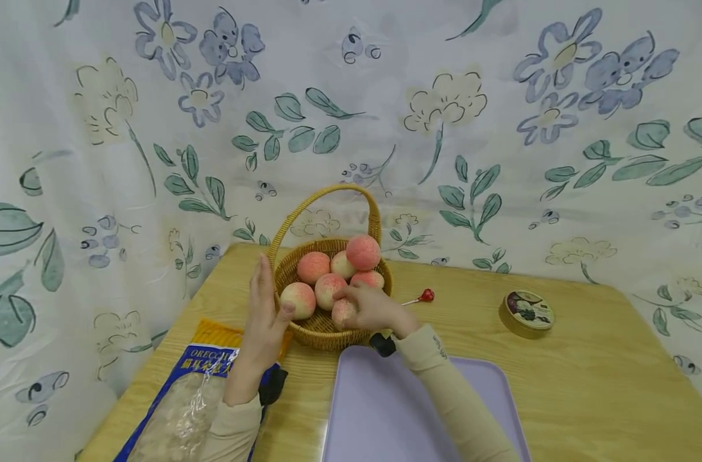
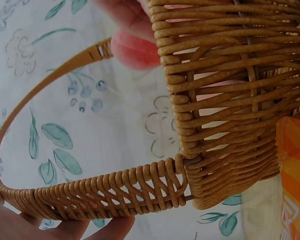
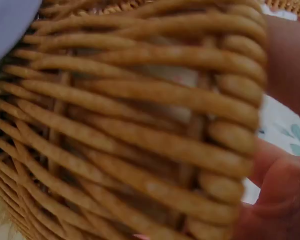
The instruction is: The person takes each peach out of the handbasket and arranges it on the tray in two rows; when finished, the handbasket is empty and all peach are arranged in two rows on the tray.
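Note:
A wicker basket (image 1: 322,340) with a tall arched handle (image 1: 296,210) holds several pink-and-cream peaches (image 1: 313,266); one peach (image 1: 363,252) sits high on the pile at the back right. Reaching in over the front right rim, my right hand (image 1: 380,311) grips a peach (image 1: 343,313) with its fingers curled over it. My left hand (image 1: 262,330) stands upright at the basket's left side, fingers straight and thumb apart. In the left wrist view, the left fingers (image 2: 110,229) lie right at the handle. Wickerwork hides most of the right hand (image 3: 280,185) in the right wrist view.
A blue-and-orange pasta bag (image 1: 180,398) lies front left, partly under the left forearm. A lilac tray (image 1: 380,404) is in front of the basket, beneath the right forearm. To the right are a red lollipop (image 1: 426,295) and a round tin (image 1: 527,313). A floral curtain (image 1: 385,154) hangs behind.

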Motion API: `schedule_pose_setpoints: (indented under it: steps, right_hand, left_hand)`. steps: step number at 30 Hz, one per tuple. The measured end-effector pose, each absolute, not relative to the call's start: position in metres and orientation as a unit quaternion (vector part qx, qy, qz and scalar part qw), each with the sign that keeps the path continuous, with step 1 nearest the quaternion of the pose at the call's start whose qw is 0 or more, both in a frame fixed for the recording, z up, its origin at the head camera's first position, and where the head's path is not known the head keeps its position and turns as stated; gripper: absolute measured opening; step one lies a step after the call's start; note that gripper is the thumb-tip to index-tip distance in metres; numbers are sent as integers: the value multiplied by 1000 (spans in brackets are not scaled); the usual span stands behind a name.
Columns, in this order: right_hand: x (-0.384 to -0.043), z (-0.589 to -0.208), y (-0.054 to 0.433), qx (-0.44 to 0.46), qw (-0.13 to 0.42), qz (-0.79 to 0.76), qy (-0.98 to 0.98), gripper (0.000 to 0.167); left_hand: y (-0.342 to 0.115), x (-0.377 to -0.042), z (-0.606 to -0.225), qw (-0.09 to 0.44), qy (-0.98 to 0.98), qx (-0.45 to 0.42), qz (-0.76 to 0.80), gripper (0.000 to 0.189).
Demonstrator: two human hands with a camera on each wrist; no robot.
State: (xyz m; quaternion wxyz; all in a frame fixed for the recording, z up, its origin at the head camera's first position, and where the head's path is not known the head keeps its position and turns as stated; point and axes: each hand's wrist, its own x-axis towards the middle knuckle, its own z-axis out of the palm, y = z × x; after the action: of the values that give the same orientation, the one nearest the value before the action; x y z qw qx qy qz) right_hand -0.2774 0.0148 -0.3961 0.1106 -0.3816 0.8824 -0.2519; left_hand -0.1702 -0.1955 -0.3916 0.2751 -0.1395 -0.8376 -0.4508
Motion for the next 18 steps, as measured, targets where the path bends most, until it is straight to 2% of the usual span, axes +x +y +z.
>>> schedule_pose_setpoints:
  steps: [6, 13, 18]
  right_hand:
    - [-279, -394, 16, -387, 87, -261, 880, 48]
    - [-282, -399, 27, -308, 132, -421, 843, 52]
    - [-274, -390, 43, -293, 155, -529, 781, 47]
  left_hand:
    - [-190, -173, -387, 298, -833, -151, -441, 80]
    - [-190, -173, -392, 286, -834, -148, -449, 77]
    - [-195, -172, -394, 270, -840, -138, -451, 79]
